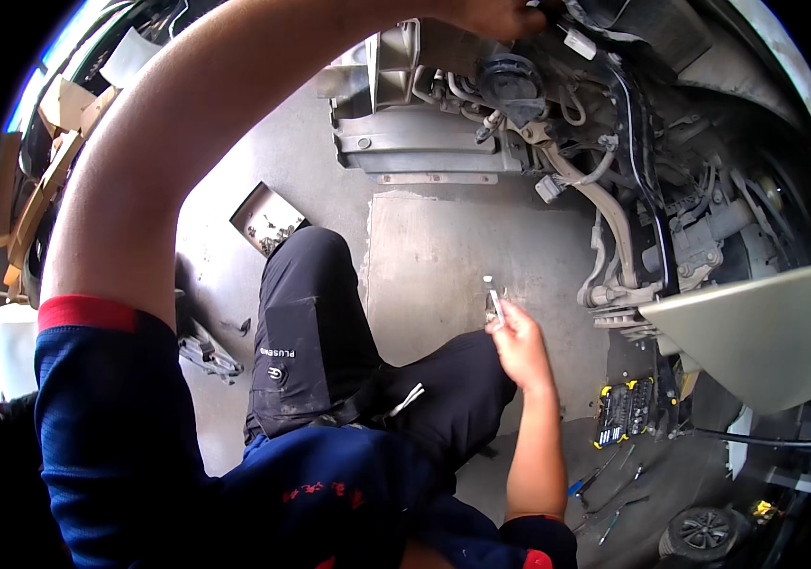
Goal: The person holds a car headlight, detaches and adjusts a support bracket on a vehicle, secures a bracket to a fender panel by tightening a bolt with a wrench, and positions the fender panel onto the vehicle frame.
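My left arm reaches up across the view to the underside of a car. My left hand (498, 17) is at the upper edge, fingers curled by a black trim part (604, 43); what they grip, if anything, is hidden. Just right of it sits a small white connector (579, 43). Lower down, my right hand (522, 349) is closed on a slim silver stick with a white tip (492, 294), held up in front of my right knee. Between the hands show a round black horn (511, 83) and a rusty suspension arm (604, 204).
An open box of small metal parts (268, 223) lies on the floor at left. A pale body panel (756, 332) juts out at right. Below it are a yellow-and-black socket set (625, 412), several loose hand tools (604, 488) and a wheel (704, 533).
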Available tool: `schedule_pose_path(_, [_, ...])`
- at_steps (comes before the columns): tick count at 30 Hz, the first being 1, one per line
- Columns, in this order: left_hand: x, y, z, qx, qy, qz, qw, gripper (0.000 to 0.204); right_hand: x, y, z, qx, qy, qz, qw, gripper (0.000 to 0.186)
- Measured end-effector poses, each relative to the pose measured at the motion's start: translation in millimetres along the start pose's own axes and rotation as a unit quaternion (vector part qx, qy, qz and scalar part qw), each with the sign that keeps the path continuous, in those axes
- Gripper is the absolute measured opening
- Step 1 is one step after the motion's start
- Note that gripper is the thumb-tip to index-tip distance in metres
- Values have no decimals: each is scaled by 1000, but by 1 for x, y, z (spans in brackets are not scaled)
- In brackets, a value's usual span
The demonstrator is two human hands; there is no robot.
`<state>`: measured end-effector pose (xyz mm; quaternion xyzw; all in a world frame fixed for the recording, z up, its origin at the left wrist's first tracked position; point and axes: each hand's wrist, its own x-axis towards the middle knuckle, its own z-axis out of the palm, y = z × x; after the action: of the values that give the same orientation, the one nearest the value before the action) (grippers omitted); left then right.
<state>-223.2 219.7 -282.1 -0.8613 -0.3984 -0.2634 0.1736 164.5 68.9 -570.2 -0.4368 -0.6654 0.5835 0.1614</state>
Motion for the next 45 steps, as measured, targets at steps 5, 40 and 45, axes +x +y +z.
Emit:
schedule_pose_path(5, [-3,-20,-3,-16,-69,29,997,35,-18,-155,64,2,34,-245,969,37])
schedule_pose_path(40, [40,-89,17,-272,-149,110,944,32,131,-374,-14,-120,429,-63,893,31])
schedule_pose_path(45, [41,-92,17,-223,-172,106,954,37,129,-391,-2,-176,383,-33,906,35])
